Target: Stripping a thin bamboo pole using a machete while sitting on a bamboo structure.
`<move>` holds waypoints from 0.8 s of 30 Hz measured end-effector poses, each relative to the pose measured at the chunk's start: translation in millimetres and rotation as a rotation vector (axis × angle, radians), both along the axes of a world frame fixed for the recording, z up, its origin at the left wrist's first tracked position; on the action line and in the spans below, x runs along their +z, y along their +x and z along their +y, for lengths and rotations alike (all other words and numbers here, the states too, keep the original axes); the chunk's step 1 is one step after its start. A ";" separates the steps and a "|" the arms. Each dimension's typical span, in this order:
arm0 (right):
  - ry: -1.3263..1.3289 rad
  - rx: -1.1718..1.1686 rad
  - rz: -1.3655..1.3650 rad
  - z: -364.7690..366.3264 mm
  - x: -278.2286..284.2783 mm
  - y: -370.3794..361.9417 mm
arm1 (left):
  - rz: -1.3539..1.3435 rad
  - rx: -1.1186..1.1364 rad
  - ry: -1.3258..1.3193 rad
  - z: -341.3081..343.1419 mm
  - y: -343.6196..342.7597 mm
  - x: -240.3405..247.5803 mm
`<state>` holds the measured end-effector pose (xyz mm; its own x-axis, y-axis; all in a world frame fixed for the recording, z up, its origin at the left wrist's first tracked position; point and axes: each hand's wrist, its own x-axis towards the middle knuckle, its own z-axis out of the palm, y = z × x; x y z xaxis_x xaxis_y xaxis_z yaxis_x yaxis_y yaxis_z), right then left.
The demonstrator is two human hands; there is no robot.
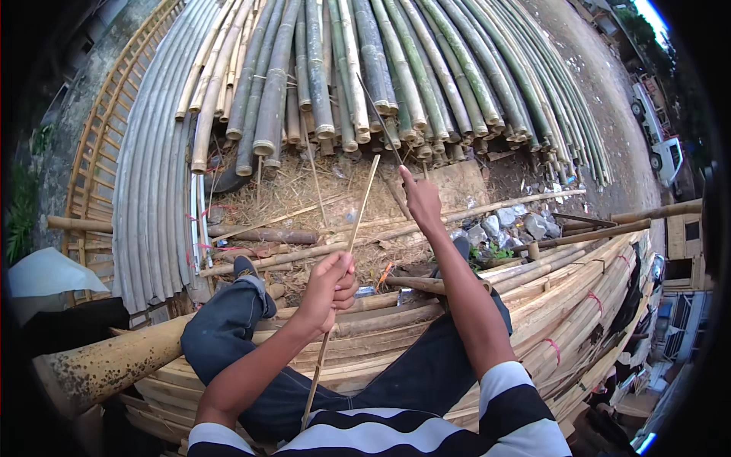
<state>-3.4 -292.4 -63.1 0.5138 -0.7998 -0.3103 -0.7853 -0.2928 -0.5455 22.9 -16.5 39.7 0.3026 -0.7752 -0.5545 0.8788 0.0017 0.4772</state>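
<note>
My left hand is closed around a narrow bamboo strip. The strip stands steeply, its upper end rising beyond my fist and its lower end reaching down to my striped shirt. Ahead and to the right, my right hand grips a long, thin, dark-bladed knife, with a finger laid along it. Its handle is mostly hidden by my fingers, and the blade slants up and left across the cut ends of the bamboo poles. Blade and strip are apart.
I sit on a pile of split bamboo. A thick bamboo pole juts out at left, near grey corrugated sheets and a bamboo ladder. Shavings litter the ground ahead; grey rocks lie to the right.
</note>
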 end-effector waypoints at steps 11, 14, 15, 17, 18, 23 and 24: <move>0.287 0.201 -0.468 49.0 60.6 -2.1 | 0.131 -0.034 -0.159 -16.0 45.1 -19.9; -0.030 0.549 -0.364 94.2 62.1 3.9 | 0.081 0.033 -0.111 -10.8 39.0 -23.0; -0.028 0.625 -0.325 102.9 61.9 6.0 | 0.077 0.041 -0.109 -7.7 36.8 -24.3; -0.045 0.655 -0.292 104.2 64.0 8.9 | -0.003 0.090 -0.038 -5.0 27.3 -23.3; -0.066 0.679 -0.255 103.6 64.9 8.7 | -0.078 0.126 0.008 -5.8 20.9 -16.3; 0.165 -0.016 -0.231 -14.0 -3.1 -5.8 | -0.095 -0.090 -0.045 -8.3 -19.3 2.3; 0.193 -0.140 -0.234 -25.3 -4.2 -11.1 | -0.061 -0.085 -0.032 -5.1 -18.6 -5.5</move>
